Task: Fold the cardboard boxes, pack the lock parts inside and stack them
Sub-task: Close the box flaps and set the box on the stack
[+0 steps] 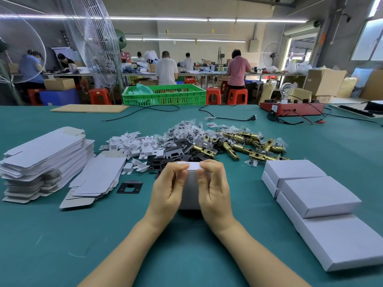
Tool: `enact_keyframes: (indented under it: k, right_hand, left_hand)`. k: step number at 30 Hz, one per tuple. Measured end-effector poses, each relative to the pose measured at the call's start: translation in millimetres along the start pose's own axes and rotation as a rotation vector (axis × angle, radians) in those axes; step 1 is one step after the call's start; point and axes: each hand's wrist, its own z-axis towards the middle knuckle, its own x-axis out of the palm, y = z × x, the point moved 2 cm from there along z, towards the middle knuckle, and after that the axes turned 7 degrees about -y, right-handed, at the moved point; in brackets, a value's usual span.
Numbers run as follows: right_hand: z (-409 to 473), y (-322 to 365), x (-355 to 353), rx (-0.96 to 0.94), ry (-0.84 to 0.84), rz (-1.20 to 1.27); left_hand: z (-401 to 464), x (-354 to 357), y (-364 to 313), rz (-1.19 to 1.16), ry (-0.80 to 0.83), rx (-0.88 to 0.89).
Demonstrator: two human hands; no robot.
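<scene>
A small white cardboard box (189, 193) stands on end on the green table, held between both hands. My left hand (167, 191) grips its left side with fingers curled over the top flap. My right hand (214, 189) grips the right side the same way. Flat white box blanks (44, 154) are stacked at the left, with a lower pile (96, 179) beside them. Behind the box lie white inserts (132, 147), black strike plates (176, 152), bagged screws (186, 130) and brass latches (244, 146). Closed white boxes (319, 193) are stacked at the right.
One black plate (130, 187) lies alone left of my hands. A red device (291, 108) with cables and dark glasses (273, 117) sits at the far right. A black power cord (228, 118) crosses the back of the table. A green crate (164, 94) and workers stand beyond.
</scene>
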Motion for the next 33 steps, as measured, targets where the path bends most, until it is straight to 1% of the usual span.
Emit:
enact_keyframes:
  k: [4, 10, 15, 17, 19, 21, 23, 24, 26, 28, 30, 33]
  right_hand:
    - [-0.4, -2.5, 0.7, -0.017, 0.023, -0.003]
    - [0.9, -3.1, 1.5, -0.009, -0.027, -0.021]
    - [2.5, -4.1, 1.5, 0.009, -0.026, -0.034]
    - [1.8, -3.9, 1.4, 0.042, -0.013, -0.031]
    - [-0.2, -3.2, 1.3, 0.114, 0.017, -0.025]
    - [-1.4, -1.6, 1.3, 0.177, 0.07, -0.022]
    - [0.2, -0.5, 0.5, 0.24, 0.075, -0.008]
    - [2.0, -1.0, -1.0, 0.289, 0.038, 0.008]
    - [7.2, -3.6, -6.6, 0.454, -0.107, 0.066]
    - [10.7, -8.8, -13.9, 0.599, -0.218, 0.102]
    - [11.5, -14.4, -17.9, 0.657, -0.196, 0.034]
    - [8.7, -23.0, -15.9, 0.706, -0.073, -0.13]
  left_hand:
    - [0.0, -0.1, 1.1, 0.012, 0.005, -0.001]
    - [-0.5, 2.7, 1.2, 0.008, -0.004, -0.023]
    - [-0.6, 2.9, 5.0, 0.013, 0.037, -0.044]
    - [-0.2, 2.8, 4.7, 0.014, 0.028, -0.025]
    - [-1.6, 3.1, 6.6, 0.014, 0.028, -0.055]
    - [-3.5, 3.5, 9.9, 0.012, 0.047, -0.131]
    - [-3.9, 3.9, 13.2, -0.035, 0.074, -0.267]
    - [-3.6, 4.3, 14.3, -0.058, 0.089, -0.341]
    - [-2.8, 5.1, 16.4, -0.073, 0.134, -0.451]
    - [-3.5, 6.6, 17.4, -0.094, 0.218, -0.545]
    - [-5.0, 7.3, 16.6, -0.15, 0.278, -0.632]
    - [-3.3, 4.5, 18.3, -0.149, 0.241, -0.72]
